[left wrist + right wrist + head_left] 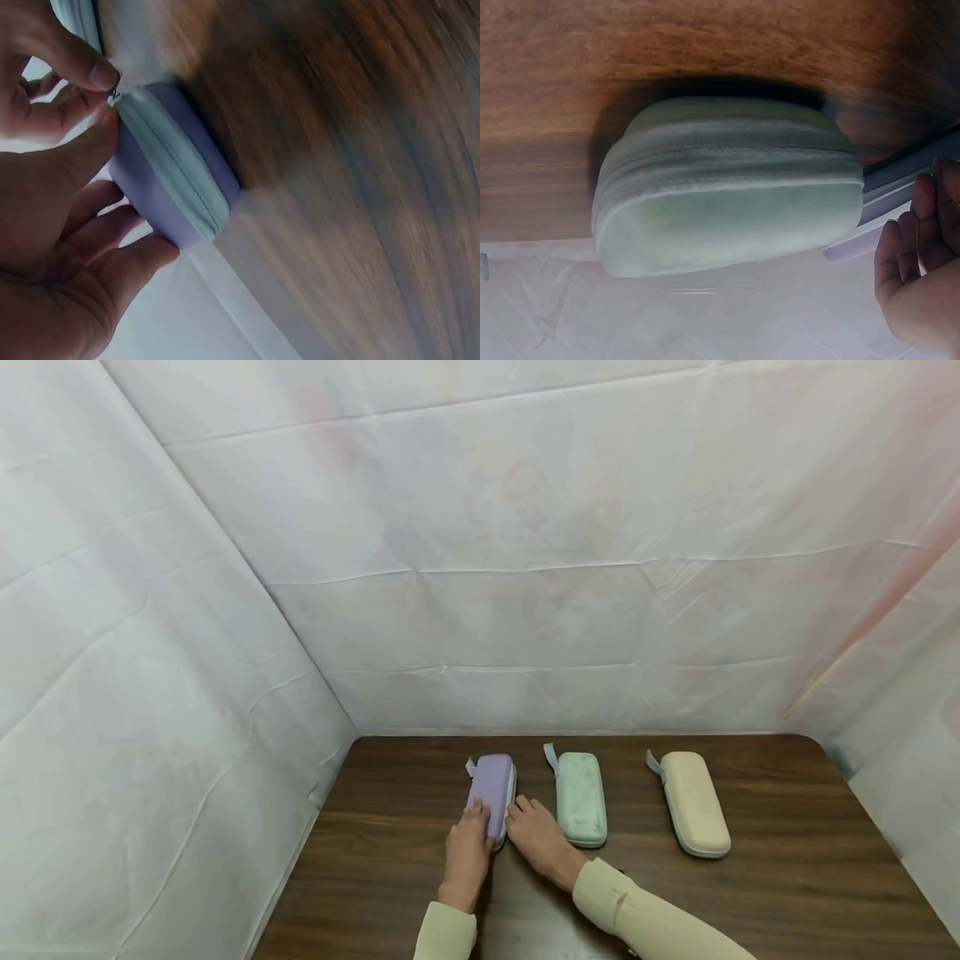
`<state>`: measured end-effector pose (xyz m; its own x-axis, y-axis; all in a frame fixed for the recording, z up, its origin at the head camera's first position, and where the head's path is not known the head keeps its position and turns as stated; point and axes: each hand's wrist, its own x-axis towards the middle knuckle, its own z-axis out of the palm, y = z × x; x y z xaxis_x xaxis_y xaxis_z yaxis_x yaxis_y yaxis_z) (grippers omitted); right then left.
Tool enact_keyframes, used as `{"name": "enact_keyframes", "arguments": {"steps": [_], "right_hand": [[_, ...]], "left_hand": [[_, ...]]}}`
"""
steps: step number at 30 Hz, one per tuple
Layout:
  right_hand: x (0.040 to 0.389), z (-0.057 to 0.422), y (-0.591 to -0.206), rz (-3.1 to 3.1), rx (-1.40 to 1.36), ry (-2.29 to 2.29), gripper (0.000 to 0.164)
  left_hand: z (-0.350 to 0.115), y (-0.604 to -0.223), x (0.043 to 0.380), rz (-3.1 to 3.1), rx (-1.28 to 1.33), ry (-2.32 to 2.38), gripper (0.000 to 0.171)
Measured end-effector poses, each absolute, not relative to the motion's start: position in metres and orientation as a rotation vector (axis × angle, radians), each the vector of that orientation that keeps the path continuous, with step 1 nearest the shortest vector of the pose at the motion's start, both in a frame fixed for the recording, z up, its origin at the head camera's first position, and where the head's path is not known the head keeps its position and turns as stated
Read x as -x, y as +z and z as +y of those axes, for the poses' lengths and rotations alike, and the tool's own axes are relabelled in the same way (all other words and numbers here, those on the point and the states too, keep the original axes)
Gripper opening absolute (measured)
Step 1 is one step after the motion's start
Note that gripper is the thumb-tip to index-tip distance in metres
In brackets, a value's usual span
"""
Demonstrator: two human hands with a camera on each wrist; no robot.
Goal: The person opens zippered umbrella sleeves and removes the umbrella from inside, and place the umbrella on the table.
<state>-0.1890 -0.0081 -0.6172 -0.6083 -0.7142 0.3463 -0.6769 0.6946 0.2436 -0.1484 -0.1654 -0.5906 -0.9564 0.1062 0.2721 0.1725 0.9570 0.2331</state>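
A purple zippered case (491, 781) lies on the table, the leftmost of three alike. My left hand (468, 850) grips its near end; in the left wrist view that hand (67, 240) has its thumb by the zipper and its fingers along the side. My right hand (538, 837) is at the case's right edge. Its thumb and finger pinch the small zipper pull (114, 95) at the corner, where the zipper looks closed. In the right wrist view my right hand's curled fingers (907, 240) show, but their grip is hidden. Just right of that hand lies a green zippered case (581, 797).
A cream zippered case (696, 802) lies farther right. Each case has a strap at its far left side, such as the green case's strap (551, 757). The dark wooden table (382, 868) is bordered by white cloth walls (525, 610) at the back and sides.
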Motion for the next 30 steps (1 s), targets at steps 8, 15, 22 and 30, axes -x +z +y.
{"name": "enact_keyframes", "arguments": {"steps": [8,15,22,30], "right_hand": [[0.185,-0.009,-0.620,-2.445,-1.081,-0.084,0.010],[0.185,-0.008,-0.621,-2.480,-1.088,-0.085,0.009],[0.186,-0.004,-0.620,-2.516,-1.072,-0.053,0.013],[0.187,-0.003,-0.622,-2.504,-1.079,-0.075,0.011]], "left_hand": [[-0.156,-0.594,0.150,-2.854,0.067,-0.300,0.054],[-0.152,-0.596,0.151,-2.834,0.024,-0.300,0.055],[-0.160,-0.591,0.150,-2.838,0.194,-0.325,0.054],[-0.157,-0.591,0.149,-2.807,0.178,-0.298,0.052]]}}
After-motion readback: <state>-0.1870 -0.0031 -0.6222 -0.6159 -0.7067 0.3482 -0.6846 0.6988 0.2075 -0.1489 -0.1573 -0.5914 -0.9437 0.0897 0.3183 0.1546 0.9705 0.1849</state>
